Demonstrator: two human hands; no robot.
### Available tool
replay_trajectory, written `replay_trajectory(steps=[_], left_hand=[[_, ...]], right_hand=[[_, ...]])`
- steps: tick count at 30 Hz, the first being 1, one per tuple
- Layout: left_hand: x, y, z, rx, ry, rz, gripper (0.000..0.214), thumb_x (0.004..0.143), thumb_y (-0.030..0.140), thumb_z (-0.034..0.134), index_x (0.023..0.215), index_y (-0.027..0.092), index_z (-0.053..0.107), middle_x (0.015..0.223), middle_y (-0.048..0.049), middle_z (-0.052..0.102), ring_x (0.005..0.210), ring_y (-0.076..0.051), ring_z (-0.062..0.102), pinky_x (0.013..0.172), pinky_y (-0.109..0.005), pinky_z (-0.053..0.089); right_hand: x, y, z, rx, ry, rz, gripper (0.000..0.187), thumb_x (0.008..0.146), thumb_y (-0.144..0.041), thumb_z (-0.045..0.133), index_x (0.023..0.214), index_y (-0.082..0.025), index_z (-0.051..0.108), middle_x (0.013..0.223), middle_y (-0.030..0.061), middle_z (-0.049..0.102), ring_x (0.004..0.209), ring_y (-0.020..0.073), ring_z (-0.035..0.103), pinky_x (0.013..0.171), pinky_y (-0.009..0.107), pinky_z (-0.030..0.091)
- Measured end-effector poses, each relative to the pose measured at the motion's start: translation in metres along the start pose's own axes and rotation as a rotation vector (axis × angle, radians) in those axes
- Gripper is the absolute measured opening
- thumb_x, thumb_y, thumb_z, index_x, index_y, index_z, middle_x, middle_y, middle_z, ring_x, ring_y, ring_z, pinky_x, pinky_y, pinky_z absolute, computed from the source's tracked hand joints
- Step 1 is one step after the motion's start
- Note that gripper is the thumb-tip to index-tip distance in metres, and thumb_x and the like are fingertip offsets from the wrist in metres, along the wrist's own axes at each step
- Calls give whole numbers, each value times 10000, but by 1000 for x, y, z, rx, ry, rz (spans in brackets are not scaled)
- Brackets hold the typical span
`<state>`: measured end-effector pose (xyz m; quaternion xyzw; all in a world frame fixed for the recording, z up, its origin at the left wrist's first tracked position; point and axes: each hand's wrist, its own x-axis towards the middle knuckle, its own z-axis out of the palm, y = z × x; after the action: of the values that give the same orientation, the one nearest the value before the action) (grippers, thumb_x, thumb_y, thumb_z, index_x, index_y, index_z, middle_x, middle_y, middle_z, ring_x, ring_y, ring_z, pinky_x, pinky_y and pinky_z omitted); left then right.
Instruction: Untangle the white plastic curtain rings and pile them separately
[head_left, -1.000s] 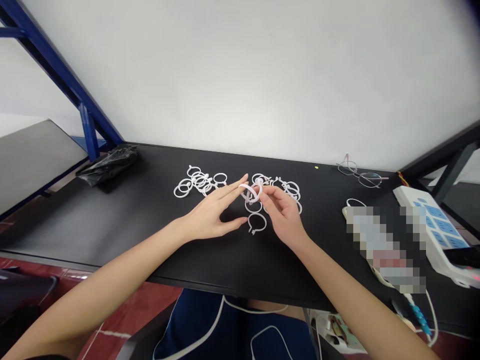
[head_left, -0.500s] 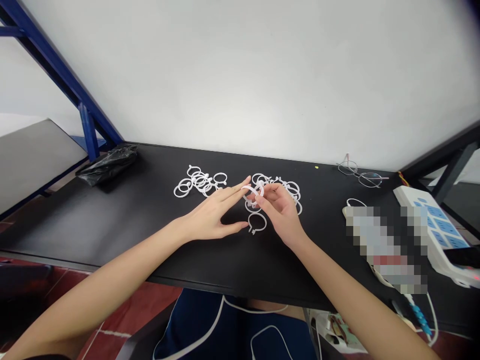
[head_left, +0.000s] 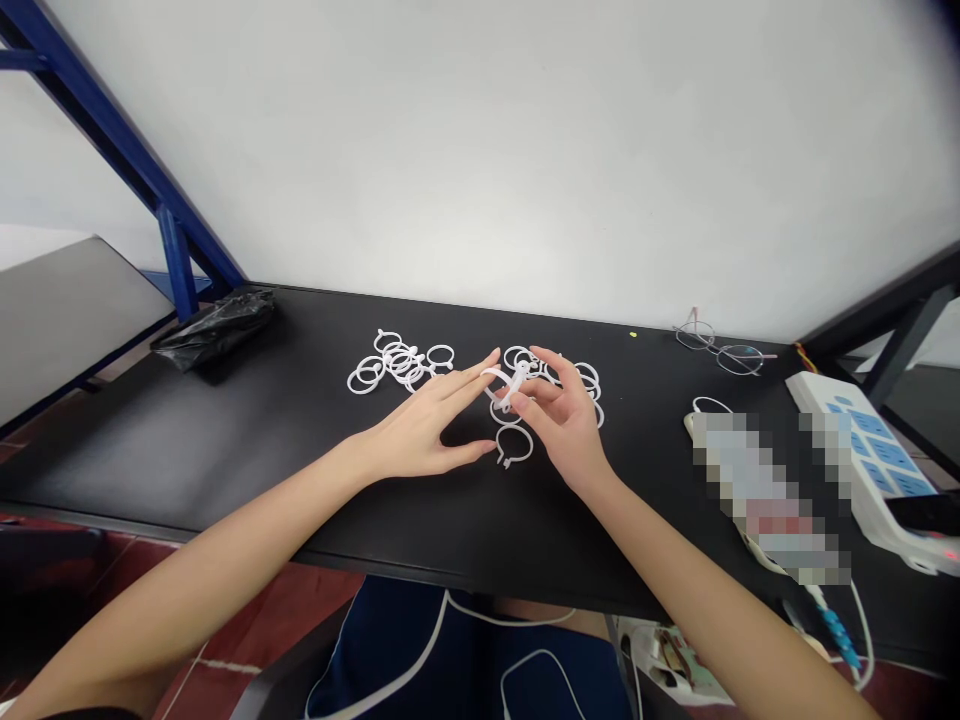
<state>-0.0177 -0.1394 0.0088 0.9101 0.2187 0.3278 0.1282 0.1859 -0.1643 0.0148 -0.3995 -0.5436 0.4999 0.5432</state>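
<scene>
My right hand (head_left: 559, 415) pinches a white plastic ring (head_left: 498, 375) between its thumb and fingers, with the index finger raised off it. My left hand (head_left: 431, 425) has its fingers stretched out and its thumb apart; its fingertips are at the left side of that ring. Just below both hands, a split white ring (head_left: 515, 444) with small clasp ends lies on the black table (head_left: 262, 430), close to my left thumb. More white rings (head_left: 586, 377) lie behind my right hand, partly hidden by it. A second pile of white rings (head_left: 401, 362) is beyond my left hand.
A black plastic bag (head_left: 217, 328) lies at the far left. To the right are eyeglasses (head_left: 739, 358), a blurred-out phone-like object (head_left: 765, 500) with a cable, and a white power strip (head_left: 870, 450). A white wall (head_left: 480, 170) stands behind the table.
My right index finger has lifted away from the ring, and the ring has turned slightly in my right hand. My left hand has barely moved.
</scene>
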Motion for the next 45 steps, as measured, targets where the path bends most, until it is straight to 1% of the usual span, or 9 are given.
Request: replay_trajectory(steps=[5, 12, 20, 25, 29, 33, 36, 41, 45], left_hand=[[0, 0, 1, -3, 1, 6, 859, 857, 269, 665, 1542, 257, 147, 1581, -193, 234, 1430, -310, 343, 1098, -516, 399], [0, 0, 0, -11, 6, -17, 896, 847, 255, 676, 1545, 279, 115, 1592, -188, 202, 1452, -320, 289, 1111, -542, 380], [-2, 1, 2, 27, 57, -70, 911, 856, 261, 669, 1549, 282, 79, 1602, -189, 163, 1433, -321, 333, 1115, -530, 379], [-2, 0, 2, 30, 86, -64, 906, 872, 242, 646, 1552, 288, 49, 1608, -176, 156, 1461, -311, 271, 1114, -511, 385], [-1, 0, 3, 36, 104, -85, 887, 885, 235, 625, 1553, 282, 44, 1608, -184, 152, 1408, -313, 375, 1079, -502, 422], [1, 0, 3, 45, 159, -109, 871, 896, 220, 602, 1554, 281, 34, 1604, -198, 158, 1217, -267, 553, 1013, -478, 474], [1, -2, 1, 61, 191, -118, 846, 905, 239, 589, 1553, 290, 47, 1585, -181, 240, 1171, -250, 567, 1010, -481, 471], [-2, -4, 2, 107, 34, -161, 679, 922, 291, 565, 1518, 234, 245, 1338, -147, 574, 1184, -279, 568, 1001, -492, 459], [-3, -2, 4, 94, -118, -175, 569, 929, 335, 553, 1451, 195, 373, 1281, -132, 615, 1162, -264, 575, 1000, -468, 452]], right_hand=[[0, 1, 1, -28, -26, -9, 398, 790, -399, 731, 1128, -247, 588, 879, 26, 715, 850, 204, 705, 829, 391, 556], [-1, 0, 1, -63, 32, -38, 286, 764, -382, 757, 948, -242, 588, 873, 24, 720, 848, 198, 706, 788, 363, 566], [1, 0, -1, -147, 51, -75, 189, 774, -286, 742, 901, -221, 618, 881, 30, 711, 809, 164, 663, 737, 314, 551], [2, 2, -2, -167, 76, -62, 163, 788, -292, 724, 884, -213, 619, 896, 41, 716, 794, 162, 661, 715, 308, 540], [3, 5, -3, -180, 111, -33, 179, 778, -322, 723, 855, -213, 603, 867, 39, 711, 741, 161, 656, 670, 303, 536], [5, 8, -5, -206, 147, -21, 138, 773, -292, 706, 813, -211, 602, 788, 16, 667, 670, 146, 625, 620, 289, 522], [5, 8, -5, -197, 182, -30, 136, 774, -296, 706, 815, -215, 605, 792, 15, 653, 691, 154, 630, 614, 290, 527], [3, 2, -4, -213, 341, -95, 173, 786, -338, 719, 814, -213, 603, 814, 30, 666, 743, 171, 647, 635, 295, 531], [3, -1, -6, -194, 432, -138, 149, 817, -332, 695, 837, -210, 611, 841, 40, 697, 749, 168, 655, 684, 309, 537]])
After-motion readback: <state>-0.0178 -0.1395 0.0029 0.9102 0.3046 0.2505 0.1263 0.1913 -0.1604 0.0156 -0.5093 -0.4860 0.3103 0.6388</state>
